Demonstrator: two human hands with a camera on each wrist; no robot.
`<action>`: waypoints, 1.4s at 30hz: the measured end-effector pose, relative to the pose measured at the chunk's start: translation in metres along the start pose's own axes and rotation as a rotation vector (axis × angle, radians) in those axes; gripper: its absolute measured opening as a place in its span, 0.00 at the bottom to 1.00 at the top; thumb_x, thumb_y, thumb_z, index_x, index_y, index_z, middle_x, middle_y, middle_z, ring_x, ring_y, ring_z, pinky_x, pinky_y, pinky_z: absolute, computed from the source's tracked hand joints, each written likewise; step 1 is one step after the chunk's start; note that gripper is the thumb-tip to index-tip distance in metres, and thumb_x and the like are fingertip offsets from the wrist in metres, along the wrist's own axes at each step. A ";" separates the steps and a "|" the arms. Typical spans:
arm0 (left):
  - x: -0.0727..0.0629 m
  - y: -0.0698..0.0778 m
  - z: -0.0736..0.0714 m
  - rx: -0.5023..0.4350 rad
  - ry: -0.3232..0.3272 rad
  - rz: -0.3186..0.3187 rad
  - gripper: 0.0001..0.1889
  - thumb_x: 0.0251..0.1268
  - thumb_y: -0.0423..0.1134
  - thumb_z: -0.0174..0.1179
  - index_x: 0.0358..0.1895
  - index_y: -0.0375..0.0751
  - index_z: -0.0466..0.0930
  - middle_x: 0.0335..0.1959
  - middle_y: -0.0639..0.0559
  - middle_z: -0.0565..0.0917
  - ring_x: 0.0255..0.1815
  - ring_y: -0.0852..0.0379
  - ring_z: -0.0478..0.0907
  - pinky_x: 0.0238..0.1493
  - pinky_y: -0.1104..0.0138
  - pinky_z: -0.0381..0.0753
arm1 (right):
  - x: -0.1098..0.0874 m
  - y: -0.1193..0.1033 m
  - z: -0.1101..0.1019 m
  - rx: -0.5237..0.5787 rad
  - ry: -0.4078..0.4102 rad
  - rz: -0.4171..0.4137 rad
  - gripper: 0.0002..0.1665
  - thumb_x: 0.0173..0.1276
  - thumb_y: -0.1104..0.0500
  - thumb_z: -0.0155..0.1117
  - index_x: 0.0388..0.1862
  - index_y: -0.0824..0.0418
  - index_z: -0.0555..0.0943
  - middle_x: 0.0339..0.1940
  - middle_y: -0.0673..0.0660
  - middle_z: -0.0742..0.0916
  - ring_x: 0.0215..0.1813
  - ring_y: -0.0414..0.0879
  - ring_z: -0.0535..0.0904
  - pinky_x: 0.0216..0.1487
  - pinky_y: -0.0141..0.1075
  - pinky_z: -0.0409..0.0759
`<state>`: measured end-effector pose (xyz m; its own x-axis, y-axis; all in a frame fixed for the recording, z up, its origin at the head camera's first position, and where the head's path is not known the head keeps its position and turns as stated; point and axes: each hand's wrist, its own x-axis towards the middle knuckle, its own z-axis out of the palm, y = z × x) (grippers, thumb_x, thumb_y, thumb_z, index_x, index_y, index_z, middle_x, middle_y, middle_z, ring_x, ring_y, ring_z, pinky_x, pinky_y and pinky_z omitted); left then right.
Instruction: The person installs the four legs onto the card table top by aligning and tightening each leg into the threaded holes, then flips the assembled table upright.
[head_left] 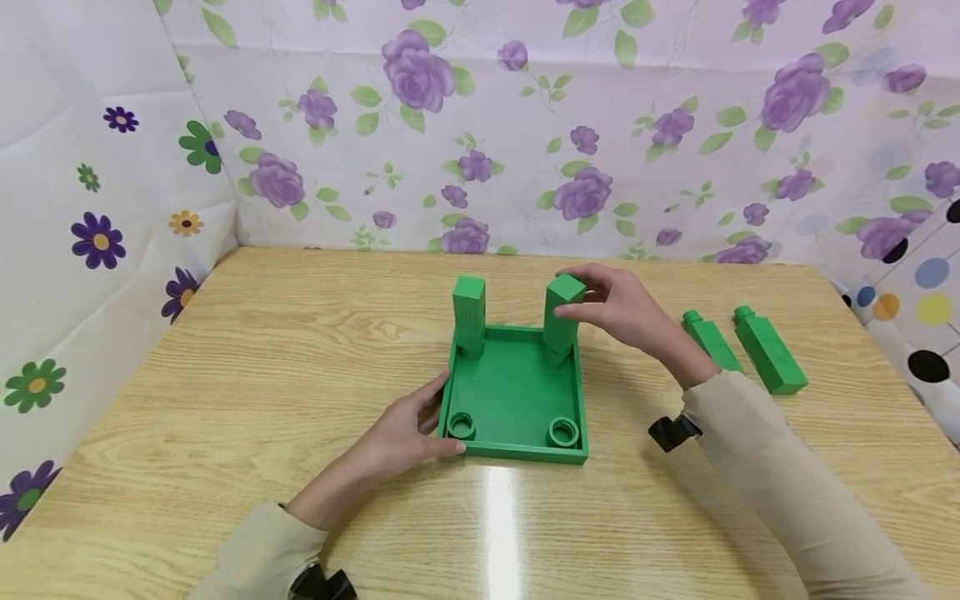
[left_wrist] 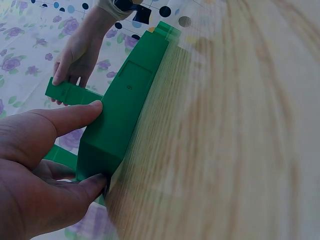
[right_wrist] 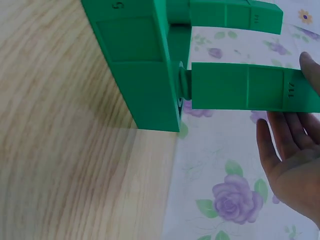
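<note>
Green square tray (head_left: pixel 510 392), raised rim, set flat on a wood-grain table (head_left: pixel 300 308), placed centrally before the person. Its near-left corner is gripped by the left hand (head_left: pixel 397 433), the thumb laid at the near rim and the fingers bent against the left side.

Right-hand far leg (head_left: pixel 561 333), green, square in section, marked "117" on one face: stood upright at the tray's far-right corner, its upper part pinched between the thumb and fingers of the right hand (head_left: pixel 618 308). A narrow round neck is seen between leg and tray in the right wrist view; how deeply it is seated cannot be told.

Left-hand far leg (head_left: pixel 470 317), green, stood upright in the far-left corner, untouched.

Near-left socket (head_left: pixel 461 427) and near-right socket (head_left: pixel 562 432): round, ringed, unfilled.

Two loose green legs, inner (head_left: pixel 712 342) and outer (head_left: pixel 771 350), laid on the table to the right, round ends turned away from the person; the inner is partly covered by the right forearm.

Purple-rose backdrop cloth (head_left: pixel 510 125), hung behind the table.
</note>
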<state>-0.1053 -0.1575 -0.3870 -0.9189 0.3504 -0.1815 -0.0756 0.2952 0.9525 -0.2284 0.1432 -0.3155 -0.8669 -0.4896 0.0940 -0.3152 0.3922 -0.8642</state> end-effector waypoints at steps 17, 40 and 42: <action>0.001 0.003 0.000 -0.020 -0.001 0.007 0.52 0.54 0.27 0.70 0.77 0.39 0.44 0.75 0.40 0.54 0.72 0.45 0.57 0.65 0.60 0.68 | -0.006 -0.002 0.015 -0.194 0.292 -0.021 0.24 0.58 0.54 0.75 0.47 0.65 0.78 0.38 0.58 0.83 0.38 0.49 0.81 0.39 0.42 0.81; 0.000 0.001 0.001 -0.024 -0.002 0.006 0.52 0.54 0.27 0.70 0.77 0.38 0.44 0.75 0.40 0.54 0.72 0.44 0.57 0.66 0.59 0.67 | -0.009 0.014 -0.006 0.119 -0.079 0.001 0.40 0.68 0.56 0.66 0.75 0.58 0.60 0.72 0.59 0.68 0.72 0.55 0.62 0.68 0.48 0.65; 0.000 0.001 0.001 -0.022 0.002 0.004 0.52 0.54 0.28 0.70 0.77 0.38 0.44 0.75 0.40 0.54 0.72 0.44 0.57 0.66 0.59 0.66 | -0.009 0.019 -0.011 0.174 -0.119 0.002 0.39 0.70 0.56 0.64 0.76 0.57 0.60 0.72 0.58 0.69 0.72 0.53 0.63 0.67 0.49 0.67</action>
<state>-0.1051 -0.1561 -0.3867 -0.9199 0.3499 -0.1769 -0.0800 0.2741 0.9584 -0.2306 0.1632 -0.3271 -0.8127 -0.5811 0.0418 -0.2327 0.2580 -0.9377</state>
